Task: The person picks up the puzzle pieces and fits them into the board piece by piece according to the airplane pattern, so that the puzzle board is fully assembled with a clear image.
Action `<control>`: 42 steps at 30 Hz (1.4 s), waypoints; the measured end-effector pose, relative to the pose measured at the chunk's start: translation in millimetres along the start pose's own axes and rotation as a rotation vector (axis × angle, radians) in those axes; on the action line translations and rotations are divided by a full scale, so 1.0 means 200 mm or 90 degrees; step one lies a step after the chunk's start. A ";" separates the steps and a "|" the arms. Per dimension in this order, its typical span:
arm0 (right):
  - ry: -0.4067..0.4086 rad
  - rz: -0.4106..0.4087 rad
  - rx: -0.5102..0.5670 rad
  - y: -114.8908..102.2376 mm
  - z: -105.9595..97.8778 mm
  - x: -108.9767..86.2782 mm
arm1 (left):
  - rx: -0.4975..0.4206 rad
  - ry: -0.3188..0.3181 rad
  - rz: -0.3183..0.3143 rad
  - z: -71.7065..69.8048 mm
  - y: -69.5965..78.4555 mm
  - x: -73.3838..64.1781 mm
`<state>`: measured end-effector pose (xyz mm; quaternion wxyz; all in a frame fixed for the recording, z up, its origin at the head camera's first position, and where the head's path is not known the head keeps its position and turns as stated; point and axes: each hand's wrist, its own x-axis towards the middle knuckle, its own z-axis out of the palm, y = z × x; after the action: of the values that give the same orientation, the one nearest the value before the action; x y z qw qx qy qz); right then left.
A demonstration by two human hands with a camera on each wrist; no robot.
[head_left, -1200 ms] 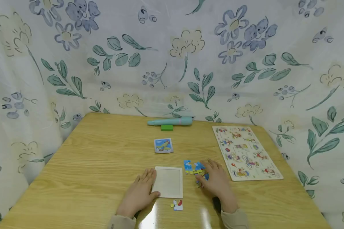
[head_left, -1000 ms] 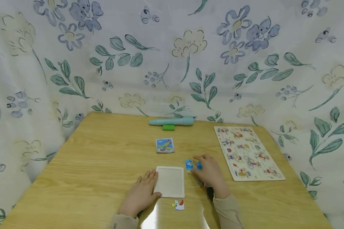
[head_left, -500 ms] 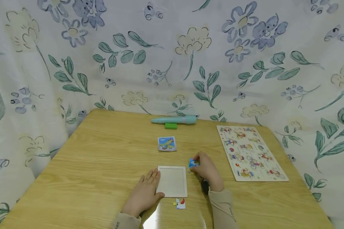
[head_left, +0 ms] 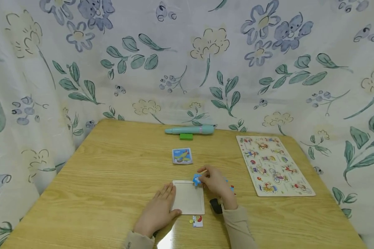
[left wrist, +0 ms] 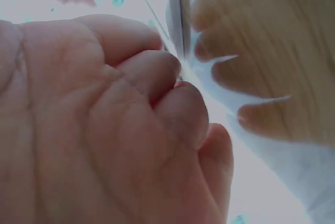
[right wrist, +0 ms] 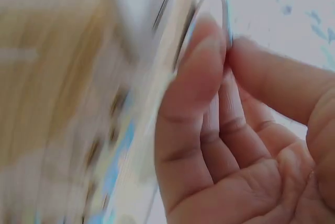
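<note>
A square wooden puzzle tray [head_left: 187, 199] with a raised rim lies at the table's front middle. My left hand [head_left: 159, 209] lies with its fingers along the tray's left edge and its thumb at the lower left corner. Between thumb and forefinger my right hand [head_left: 214, 181] pinches a blue jigsaw piece [head_left: 196, 180] at the tray's upper right corner. In the right wrist view the piece shows edge-on between thumb and finger. Just below the tray lies a white and red jigsaw piece [head_left: 197, 221]. More jigsaw pieces [head_left: 232, 188] are partly hidden behind the right hand.
A small airplane picture card [head_left: 182, 156] lies beyond the tray. Farther back are a teal marker-like tube [head_left: 190, 130] and a green block [head_left: 186, 137]. A large peg puzzle board [head_left: 274, 166] with cartoon figures lies at the right. A floral curtain [head_left: 174, 62] hangs behind the table.
My right hand has picked up the blue jigsaw piece from the group at the right and carried it left to the tray's corner. The left hand keeps its place on the tray.
</note>
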<state>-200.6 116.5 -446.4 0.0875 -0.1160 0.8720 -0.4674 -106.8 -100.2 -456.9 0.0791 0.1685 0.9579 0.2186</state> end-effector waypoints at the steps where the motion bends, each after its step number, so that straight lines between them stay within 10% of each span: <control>1: -0.020 -0.003 0.009 -0.01 0.02 0.00 | 0.004 0.002 -0.001 0.00 0.01 0.00; 11: -0.128 0.018 -0.009 -0.10 0.18 0.01 | 0.006 0.000 -0.016 0.00 0.02 0.00; 23: 0.044 0.017 -0.172 -0.16 0.30 0.05 | 0.020 -0.003 -0.003 0.01 0.02 0.02; 33: 0.039 0.021 -0.142 -0.16 0.32 0.06 | 0.016 -0.011 -0.013 -0.02 0.01 0.01; 42: -0.068 0.028 -0.003 -0.09 0.19 0.02 | 0.023 -0.004 -0.018 0.00 0.02 0.00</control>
<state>-192.7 75.5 -451.3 0.1436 -0.1219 0.8694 -0.4569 -105.5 -97.3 -456.4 0.0817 0.1574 0.9637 0.1997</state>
